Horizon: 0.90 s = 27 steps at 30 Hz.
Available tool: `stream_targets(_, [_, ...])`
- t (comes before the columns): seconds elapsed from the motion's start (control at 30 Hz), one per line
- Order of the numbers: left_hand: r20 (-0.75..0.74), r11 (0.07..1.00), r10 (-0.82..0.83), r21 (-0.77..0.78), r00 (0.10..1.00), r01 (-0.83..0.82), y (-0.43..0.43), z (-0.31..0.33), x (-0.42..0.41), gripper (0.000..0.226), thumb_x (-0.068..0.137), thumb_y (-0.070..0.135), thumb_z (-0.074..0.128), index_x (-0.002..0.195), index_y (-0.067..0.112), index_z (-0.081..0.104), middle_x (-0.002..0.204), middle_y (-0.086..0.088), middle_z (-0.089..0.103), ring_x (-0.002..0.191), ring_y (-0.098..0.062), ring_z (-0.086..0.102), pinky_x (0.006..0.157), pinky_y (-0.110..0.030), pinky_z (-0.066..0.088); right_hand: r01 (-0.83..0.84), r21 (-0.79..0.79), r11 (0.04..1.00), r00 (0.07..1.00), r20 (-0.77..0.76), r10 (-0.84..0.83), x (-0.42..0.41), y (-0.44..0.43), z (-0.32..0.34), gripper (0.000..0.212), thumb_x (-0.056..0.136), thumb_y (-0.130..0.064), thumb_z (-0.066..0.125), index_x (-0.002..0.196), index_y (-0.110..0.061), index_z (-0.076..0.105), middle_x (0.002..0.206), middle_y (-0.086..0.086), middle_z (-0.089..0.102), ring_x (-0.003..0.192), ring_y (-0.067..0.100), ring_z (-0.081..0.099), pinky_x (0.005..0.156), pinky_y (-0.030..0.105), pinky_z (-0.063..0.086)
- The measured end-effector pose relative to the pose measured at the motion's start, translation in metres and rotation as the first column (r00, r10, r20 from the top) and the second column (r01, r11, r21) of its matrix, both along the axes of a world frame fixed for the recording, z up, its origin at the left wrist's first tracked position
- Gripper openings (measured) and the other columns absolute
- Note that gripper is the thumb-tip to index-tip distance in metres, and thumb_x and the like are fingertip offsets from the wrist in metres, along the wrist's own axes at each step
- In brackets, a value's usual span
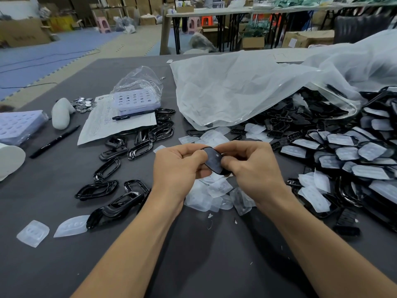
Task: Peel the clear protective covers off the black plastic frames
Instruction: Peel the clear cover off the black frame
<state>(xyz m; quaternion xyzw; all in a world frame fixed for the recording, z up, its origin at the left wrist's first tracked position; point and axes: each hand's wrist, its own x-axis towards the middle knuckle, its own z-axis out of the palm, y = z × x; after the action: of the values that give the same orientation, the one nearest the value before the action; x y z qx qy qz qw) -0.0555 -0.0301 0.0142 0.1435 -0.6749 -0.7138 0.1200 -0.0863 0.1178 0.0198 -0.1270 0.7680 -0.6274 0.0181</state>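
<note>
Both hands grip one black frame (213,160) just above the heap of peeled covers (217,191); the left hand (178,166) pinches one edge, the right hand (250,163) the other; best, I'd say, to lift a cover corner with a thumbnail and peel slowly.

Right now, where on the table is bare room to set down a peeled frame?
Bare table lies between the forearms and near-left, below the two loose covers. Crowded: peeled frames left of the left hand, covered frames piled right.

Grey table (64,265); frames (97,189), covers (219,187), pens (54,141), bag (247,87).
</note>
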Motion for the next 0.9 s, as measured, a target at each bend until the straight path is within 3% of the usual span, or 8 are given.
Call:
stream_targets(0.1, [-0.014,0.986,0.0,-0.164,1.0,-0.002,0.0001,-0.0021,0.0019,0.013,0.083,0.008,0.074,0.082,0.018,0.083,0.074,-0.009,0.079,0.07,-0.028,0.077,0.074,-0.04,0.065,0.069,0.087,0.994,0.995,-0.082,-0.062,-0.0011,0.0026,-0.0007,0.04,0.086,0.0,0.064,0.081,-0.035,0.082,0.079,-0.016,0.078,0.08,0.005,0.075,0.074,0.023,0.06])
stream_targets(0.2, [-0.033,0.973,0.003,-0.229,0.999,-0.01,0.0014,-0.001,0.0036,0.02,0.083,0.005,0.078,0.074,0.021,0.082,0.067,-0.005,0.077,0.059,-0.02,0.074,0.062,-0.031,0.061,0.062,0.103,0.993,0.995,-0.086,-0.053,-0.002,0.0047,0.0007,0.042,0.086,0.001,0.064,0.078,-0.036,0.081,0.078,-0.016,0.077,0.08,0.005,0.074,0.075,0.025,0.059])
stream_targets(0.3, [-0.051,0.978,0.056,-0.2,0.997,-0.065,0.0021,0.001,0.0036,0.033,0.084,0.0,0.078,0.067,0.029,0.082,0.065,-0.003,0.076,0.054,-0.016,0.073,0.054,-0.022,0.057,0.048,0.015,0.999,0.999,-0.012,-0.048,-0.002,0.0037,0.0001,0.03,0.086,-0.003,0.068,0.08,-0.029,0.083,0.078,-0.005,0.079,0.078,0.021,0.075,0.074,0.039,0.063])
stream_targets(0.4, [-0.063,0.982,0.065,-0.172,0.996,-0.075,0.0032,0.0009,0.0055,0.026,0.086,0.005,0.079,0.074,0.028,0.081,0.069,-0.002,0.078,0.06,-0.019,0.075,0.058,-0.025,0.06,0.039,-0.035,0.999,0.999,0.019,-0.038,-0.0025,0.0043,0.0019,0.019,0.087,-0.009,0.073,0.079,-0.025,0.082,0.073,0.001,0.077,0.066,0.02,0.07,0.062,0.032,0.058])
stream_targets(0.5, [-0.073,0.968,0.009,-0.249,0.997,-0.027,0.0045,0.0,0.0071,0.013,0.086,0.016,0.081,0.077,0.024,0.08,0.068,-0.002,0.077,0.061,-0.019,0.076,0.062,-0.033,0.064,0.01,-0.02,1.0,1.0,-0.017,-0.011,-0.0022,0.0052,0.002,0.021,0.088,-0.004,0.072,0.079,-0.019,0.082,0.072,0.003,0.077,0.069,0.024,0.074,0.064,0.036,0.061])
stream_targets(0.63, [-0.08,0.96,0.052,-0.27,0.995,-0.072,0.004,0.0012,0.0062,0.021,0.085,0.011,0.081,0.072,0.027,0.081,0.062,-0.002,0.075,0.053,-0.018,0.072,0.053,-0.025,0.057,-0.044,-0.034,0.998,0.998,-0.052,0.042,-0.0022,0.0029,0.0018,0.024,0.092,0.004,0.066,0.085,-0.013,0.081,0.073,0.007,0.076,0.059,0.021,0.067,0.056,0.027,0.054])
stream_targets(0.8, [-0.095,0.974,0.103,-0.191,0.99,-0.12,0.0069,0.0032,0.0059,0.036,0.088,0.005,0.078,0.066,0.034,0.081,0.063,-0.002,0.075,0.055,-0.022,0.074,0.052,-0.021,0.055,-0.078,-0.146,0.986,0.996,0.039,0.085,-0.0041,0.0033,0.0011,0.028,0.098,0.008,0.056,0.094,-0.008,0.079,0.08,0.015,0.076,0.06,0.023,0.064,0.057,0.031,0.055])
stream_targets(0.9, [-0.113,0.974,0.117,-0.181,0.987,-0.136,0.0082,0.0014,0.0066,0.039,0.09,0.004,0.075,0.064,0.033,0.08,0.063,-0.002,0.075,0.057,-0.022,0.075,0.051,-0.019,0.054,-0.093,-0.14,0.986,0.995,0.031,0.098,-0.0032,0.0036,-0.0005,0.02,0.093,0.002,0.066,0.095,-0.013,0.079,0.08,0.011,0.077,0.064,0.02,0.069,0.06,0.026,0.056])
